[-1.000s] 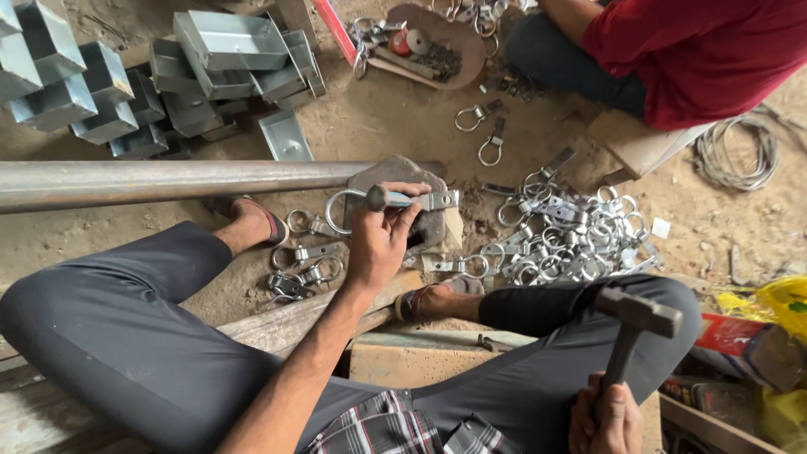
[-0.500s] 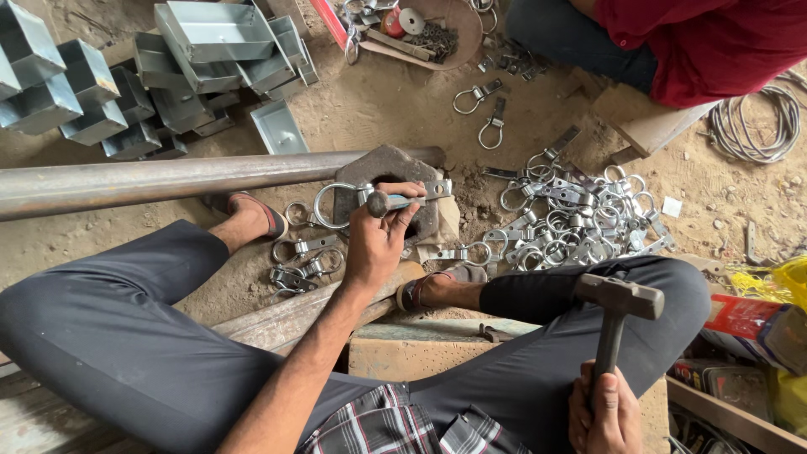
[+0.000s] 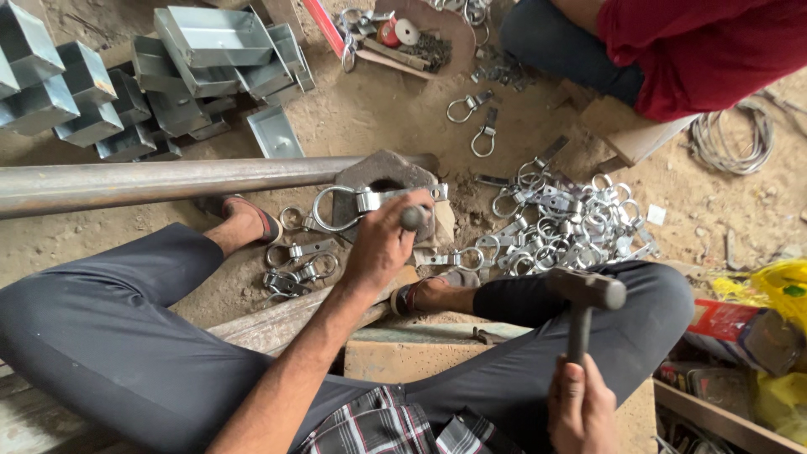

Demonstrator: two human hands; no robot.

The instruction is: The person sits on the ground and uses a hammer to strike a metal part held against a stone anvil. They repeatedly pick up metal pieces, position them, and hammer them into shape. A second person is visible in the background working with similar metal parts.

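The ring clamp (image 3: 353,204) lies on a metal block (image 3: 387,172) on the floor, long axis running 9 to 3, ring end pointing to 9. The left hand (image 3: 382,244) pins it with a punch (image 3: 413,218) gripped tight. The hammer (image 3: 584,294), head raised, sits at 4 o'clock, its handle clasped by the right hand (image 3: 580,408). A pipe (image 3: 168,179) runs off toward 9.

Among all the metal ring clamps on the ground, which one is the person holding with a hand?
The ring clamp resting on the metal block at the pipe's end. The left hand pins it there; all others lie loose on the dirt, untouched.
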